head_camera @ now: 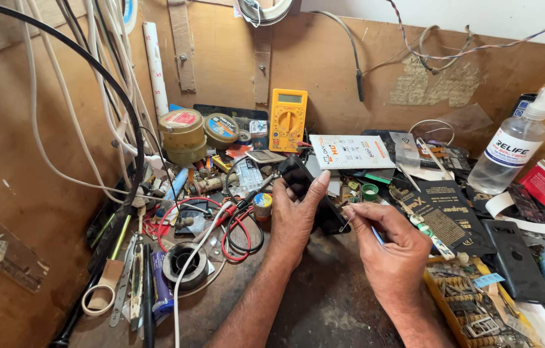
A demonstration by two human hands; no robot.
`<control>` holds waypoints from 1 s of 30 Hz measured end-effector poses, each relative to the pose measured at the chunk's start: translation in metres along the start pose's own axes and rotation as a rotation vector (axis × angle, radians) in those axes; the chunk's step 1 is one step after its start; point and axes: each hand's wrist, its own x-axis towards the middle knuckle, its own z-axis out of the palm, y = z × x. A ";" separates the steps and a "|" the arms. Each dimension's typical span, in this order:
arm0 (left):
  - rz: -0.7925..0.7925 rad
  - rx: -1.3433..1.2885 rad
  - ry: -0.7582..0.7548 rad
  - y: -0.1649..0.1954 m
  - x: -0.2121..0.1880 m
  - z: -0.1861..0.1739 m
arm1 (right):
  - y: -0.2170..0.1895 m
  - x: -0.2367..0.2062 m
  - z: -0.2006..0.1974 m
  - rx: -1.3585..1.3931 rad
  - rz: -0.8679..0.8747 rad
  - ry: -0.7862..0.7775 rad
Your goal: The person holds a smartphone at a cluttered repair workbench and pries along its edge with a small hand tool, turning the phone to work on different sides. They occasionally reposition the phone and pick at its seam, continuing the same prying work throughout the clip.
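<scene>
Fingers (311,193) of left hand (295,222) grip a phone (308,187); right hand (391,248) pinches a pin (347,222); behind them, cluttered bench (324,303), multimeter (288,119), plywood wall (324,58).

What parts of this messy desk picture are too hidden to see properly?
- Black phone, head view: the left hand covers most of it.
- Thin tool in the right hand: fingers hide all but its tip.
- Yellow parts tray: cut off by the bottom edge.
- Yellow multimeter: screen too small to read.
</scene>
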 end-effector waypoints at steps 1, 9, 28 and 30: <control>0.016 -0.007 -0.006 0.000 0.000 0.000 | -0.001 0.000 -0.001 -0.017 -0.033 0.001; 0.031 0.040 0.015 -0.003 0.001 0.001 | -0.008 -0.001 0.000 -0.086 -0.146 0.003; 0.035 0.167 0.115 0.004 0.000 0.003 | 0.005 0.000 0.001 0.104 0.229 0.069; 0.079 0.160 0.107 0.003 0.001 0.002 | 0.005 0.001 0.004 0.109 0.235 0.070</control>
